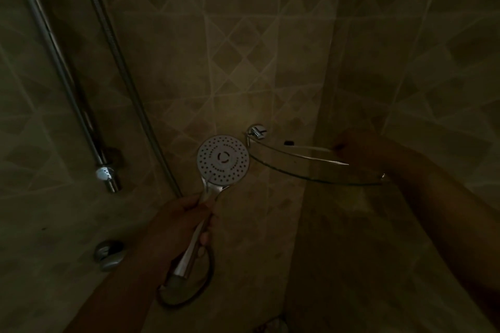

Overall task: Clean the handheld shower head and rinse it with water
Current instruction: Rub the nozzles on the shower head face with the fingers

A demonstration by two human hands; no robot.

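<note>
The handheld shower head (223, 160) is chrome with a round white spray face full of small holes, and that face points toward me. My left hand (180, 224) is wrapped around its handle, holding it upright in front of the tiled wall. Its hose (189, 292) loops below the handle. My right hand (354, 144) reaches over the glass corner shelf (319, 170) to the right of the shower head. The scene is very dark, so I cannot make out whether the right hand's fingers hold anything.
A chrome slide rail (67, 73) and a metal hose (119, 62) run down the left wall. The rail's lower mount (107, 174) and a wall fitting (108, 254) sit below. A chrome bracket (257, 131) fixes the shelf to the tiles.
</note>
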